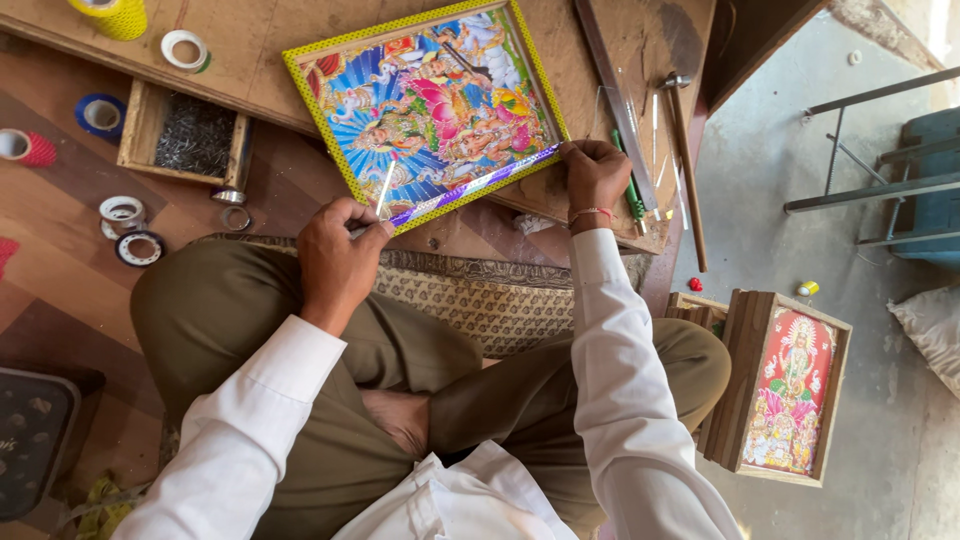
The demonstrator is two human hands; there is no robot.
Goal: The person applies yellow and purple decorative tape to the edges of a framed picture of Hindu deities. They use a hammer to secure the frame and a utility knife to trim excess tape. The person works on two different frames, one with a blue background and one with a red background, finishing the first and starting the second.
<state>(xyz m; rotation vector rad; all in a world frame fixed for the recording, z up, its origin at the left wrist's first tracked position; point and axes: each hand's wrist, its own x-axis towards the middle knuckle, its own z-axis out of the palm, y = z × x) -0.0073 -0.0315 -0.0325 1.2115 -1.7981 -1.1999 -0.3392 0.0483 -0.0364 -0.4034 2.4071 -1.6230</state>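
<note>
the framed picture [425, 105] lies on the tabletop [260, 60] at 12 o'clock, yellow edging on three sides. purple tape [475, 187] spans its near edge, apparently unfinished. left hand [338, 255] pinches one tape end, right hand [592, 178] presses the other.

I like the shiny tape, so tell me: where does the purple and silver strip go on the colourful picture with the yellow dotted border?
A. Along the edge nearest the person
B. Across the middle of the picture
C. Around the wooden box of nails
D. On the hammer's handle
A: the purple and silver strip runs along the near edge of the colourful picture with the yellow dotted border, stretched between the left hand and right hand.
</note>
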